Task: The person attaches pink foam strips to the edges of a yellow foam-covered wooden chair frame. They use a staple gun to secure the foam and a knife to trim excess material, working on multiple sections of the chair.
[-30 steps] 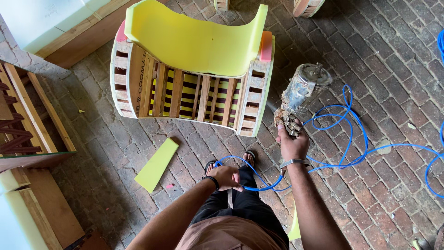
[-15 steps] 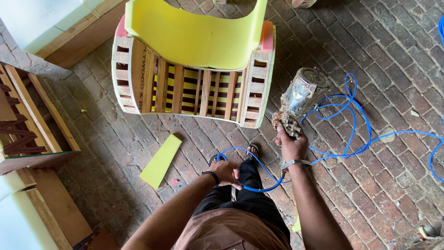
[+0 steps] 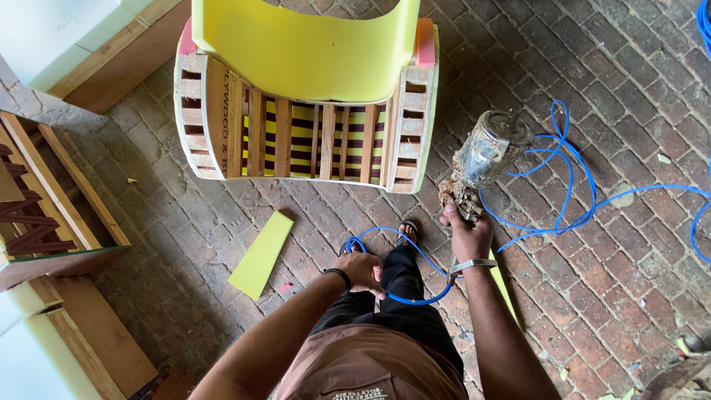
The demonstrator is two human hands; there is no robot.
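Two hands sharing one spray gun and its hose

Head view: the right hand (image 3: pixel 468 235) is gripping the glue-crusted handle of a spray gun (image 3: pixel 481 159) with a clear jar, holding it above the brick floor (image 3: pixel 607 311), just right of the wooden chair frame (image 3: pixel 307 137). It is looking top-heavy and sticky, so the handle under the jar seems the firm place to hold. The left hand (image 3: pixel 363 270) is closing around the blue hose (image 3: pixel 404 296), which is looping thin, springy and light, likely slipping unless pinched. A yellow foam strip (image 3: pixel 261 254) is lying on the floor, soft and light.
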